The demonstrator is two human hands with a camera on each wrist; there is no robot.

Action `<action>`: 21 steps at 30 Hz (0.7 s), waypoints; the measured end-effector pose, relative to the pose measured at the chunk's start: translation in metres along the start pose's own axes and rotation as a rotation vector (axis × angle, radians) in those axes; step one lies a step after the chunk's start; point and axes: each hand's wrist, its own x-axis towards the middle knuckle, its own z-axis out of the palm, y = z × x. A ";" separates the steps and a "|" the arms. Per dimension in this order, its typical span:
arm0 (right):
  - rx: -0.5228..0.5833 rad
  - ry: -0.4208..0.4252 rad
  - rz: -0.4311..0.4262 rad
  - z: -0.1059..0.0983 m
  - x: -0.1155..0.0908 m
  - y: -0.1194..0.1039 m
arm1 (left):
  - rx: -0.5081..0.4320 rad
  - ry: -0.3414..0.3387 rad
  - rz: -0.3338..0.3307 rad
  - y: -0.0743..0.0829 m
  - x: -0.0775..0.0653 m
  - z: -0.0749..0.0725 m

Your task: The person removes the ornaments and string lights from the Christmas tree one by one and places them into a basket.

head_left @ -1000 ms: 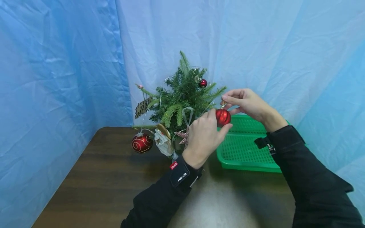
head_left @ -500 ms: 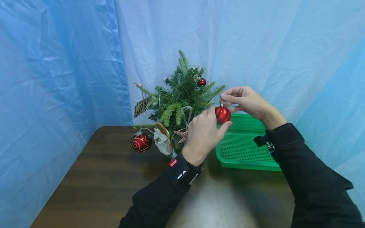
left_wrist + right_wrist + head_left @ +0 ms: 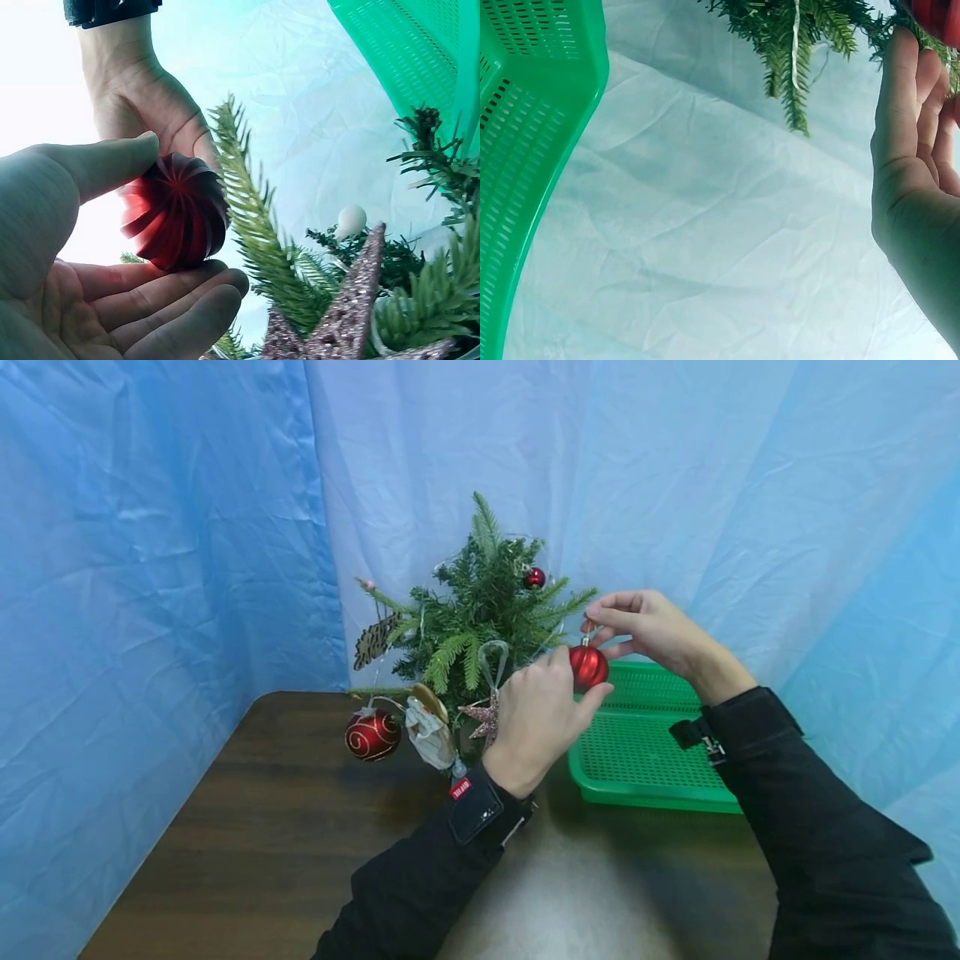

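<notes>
A shiny red ribbed Christmas bauble [image 3: 588, 668] hangs at the tree's right side. My left hand [image 3: 538, 714] holds it between the thumb and fingers, as the left wrist view of the bauble [image 3: 178, 214] shows. Just above, my right hand [image 3: 652, 631] pinches the small loop at the bauble's top; the loop is partly hidden behind the fingers. The tips of the green Christmas tree's [image 3: 487, 602] right branches come close to those fingers. A glittery pink star [image 3: 483, 717] hangs beside my left hand, which covers part of it.
A green plastic basket [image 3: 652, 793] stands on the dark wooden table [image 3: 285, 827] behind and below the right hand. Left on the tree hang a red swirl bauble [image 3: 372, 735], a figure ornament [image 3: 429, 732] and a brown lettered sign [image 3: 375, 642]. Blue cloth [image 3: 180, 527] surrounds the table.
Both hands stay at the bauble with nearly the same hold. The whole head view shifts slightly; otherwise only small finger movements at the loop show.
</notes>
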 end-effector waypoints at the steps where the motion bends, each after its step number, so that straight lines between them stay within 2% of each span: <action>1: 0.006 0.002 -0.005 0.000 0.000 -0.001 | -0.002 0.002 0.000 0.000 0.001 -0.001; 12: 0.085 0.031 -0.059 0.004 0.003 -0.011 | 0.069 0.044 0.002 0.003 0.012 -0.009; 21: 0.131 0.002 -0.109 0.004 0.003 -0.020 | 0.089 0.057 -0.001 0.003 0.018 -0.017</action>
